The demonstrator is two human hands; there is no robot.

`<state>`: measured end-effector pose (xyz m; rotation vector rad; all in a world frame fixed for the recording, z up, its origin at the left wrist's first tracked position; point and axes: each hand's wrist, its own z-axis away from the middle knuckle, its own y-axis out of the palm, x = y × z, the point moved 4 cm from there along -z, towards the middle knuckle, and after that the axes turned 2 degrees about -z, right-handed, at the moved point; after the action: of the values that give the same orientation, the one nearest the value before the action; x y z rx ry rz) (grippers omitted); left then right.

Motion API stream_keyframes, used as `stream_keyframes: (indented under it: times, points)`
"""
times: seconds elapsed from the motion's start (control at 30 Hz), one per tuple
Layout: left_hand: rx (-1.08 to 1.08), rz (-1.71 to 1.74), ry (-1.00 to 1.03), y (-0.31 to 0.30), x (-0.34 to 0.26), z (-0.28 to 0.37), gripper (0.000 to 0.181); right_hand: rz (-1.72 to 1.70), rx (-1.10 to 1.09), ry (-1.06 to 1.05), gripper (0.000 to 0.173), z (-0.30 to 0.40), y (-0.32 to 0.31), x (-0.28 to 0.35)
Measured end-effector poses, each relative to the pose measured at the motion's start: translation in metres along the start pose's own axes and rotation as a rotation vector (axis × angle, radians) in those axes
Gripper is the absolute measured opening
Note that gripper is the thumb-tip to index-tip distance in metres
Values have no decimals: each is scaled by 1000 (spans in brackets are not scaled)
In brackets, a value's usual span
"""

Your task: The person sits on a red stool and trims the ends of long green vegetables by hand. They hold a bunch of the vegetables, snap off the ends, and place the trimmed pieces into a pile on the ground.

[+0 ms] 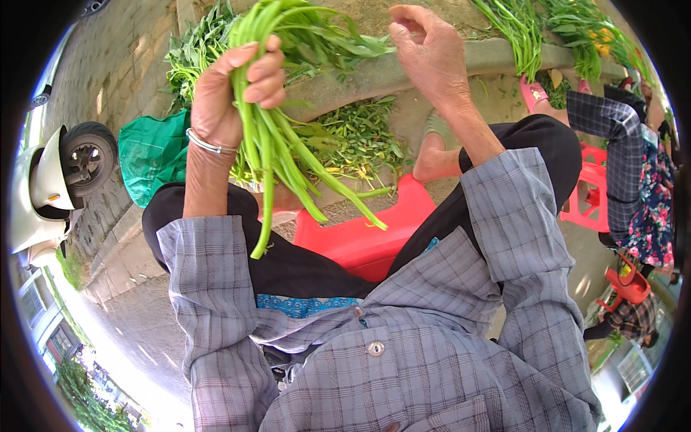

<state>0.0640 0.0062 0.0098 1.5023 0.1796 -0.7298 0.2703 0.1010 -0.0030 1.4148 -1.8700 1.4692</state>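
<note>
A bunch of long green leafy stems point(264, 135) is gripped in my left hand point(232, 92), its cut ends hanging down and its leaves spreading to the upper right. My right hand point(432, 59) is raised to the right of those leaves, fingers curled with thumb and forefinger close together; whether anything small is between them I cannot tell. Below the hands, loose leaves and trimmings point(356, 140) lie in a pile on the ground. More leafy greens point(194, 54) are heaped behind my left hand.
A red plastic stool point(361, 232) is between my legs. A green bag point(154, 154) lies by my left knee, near a parked scooter point(48, 183). A concrete curb point(486, 56) runs across, with bundled greens point(518, 43) on it. Another person point(626, 162) sits at the right.
</note>
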Motion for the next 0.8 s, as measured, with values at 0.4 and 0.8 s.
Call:
stream_keyframes:
  times: [0.4,0.8]
  points:
    - [112,203,184,-1,-48,17,22,-564,575,400,22,28,19,8]
    - [-118,238,92,-41,-59,3,19,-799,890,620,31,35,5,20]
